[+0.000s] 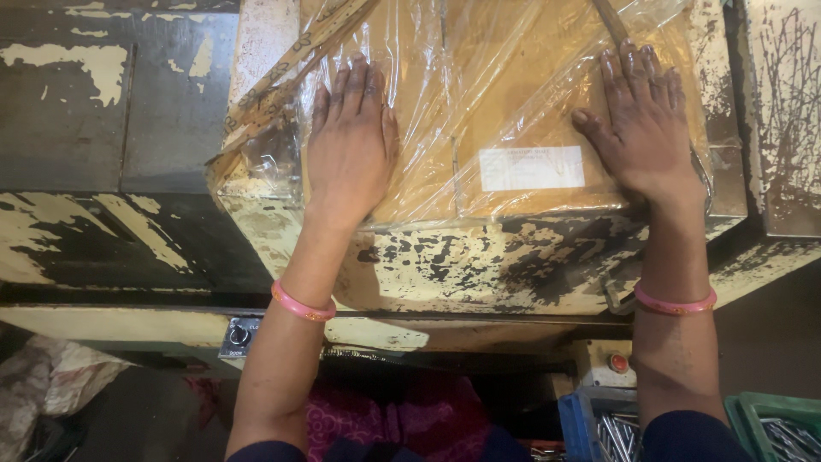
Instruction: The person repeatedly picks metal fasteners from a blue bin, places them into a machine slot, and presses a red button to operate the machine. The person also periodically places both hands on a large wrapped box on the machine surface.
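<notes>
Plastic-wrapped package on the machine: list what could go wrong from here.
1. Both palms, left hand and right hand, press flat on the plastic film; it looks slick, so they might slip.
2. The wrapped package lies near the table edge and could slide off.

Single head view, looking steeply down, close over hands point(496, 141) on worn machine top point(479, 265).

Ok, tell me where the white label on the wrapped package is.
The white label sits under the clear plastic wrap on the brown package, near its front edge, between the left hand and the right hand, closer to the right.
</notes>
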